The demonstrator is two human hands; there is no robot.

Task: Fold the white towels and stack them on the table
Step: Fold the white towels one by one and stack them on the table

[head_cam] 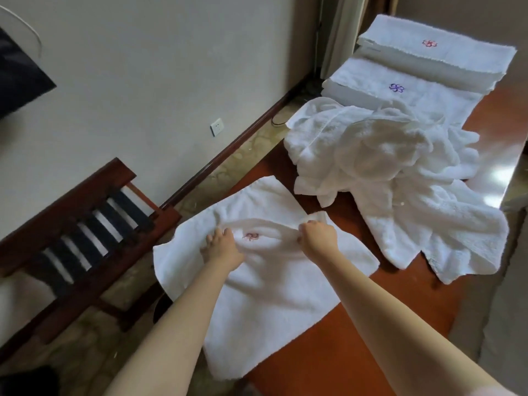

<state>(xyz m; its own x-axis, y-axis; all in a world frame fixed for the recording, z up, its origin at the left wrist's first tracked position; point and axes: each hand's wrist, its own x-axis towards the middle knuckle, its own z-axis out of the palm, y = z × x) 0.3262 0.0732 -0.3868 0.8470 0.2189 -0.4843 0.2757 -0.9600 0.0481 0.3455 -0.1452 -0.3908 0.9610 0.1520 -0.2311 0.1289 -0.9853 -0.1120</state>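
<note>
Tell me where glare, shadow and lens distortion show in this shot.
Head view: glare washes out the table at its right edge; the left hand and right hand cast soft shadows on the spread towel; the wide lens bows the baseboard and tilts the wall; the crumpled towel pile looks soft, its folds smeared.

White towel (265,295) with red flower emblem (251,236), reddish-brown table (343,352), blue-emblem folded towel (400,90)
</note>
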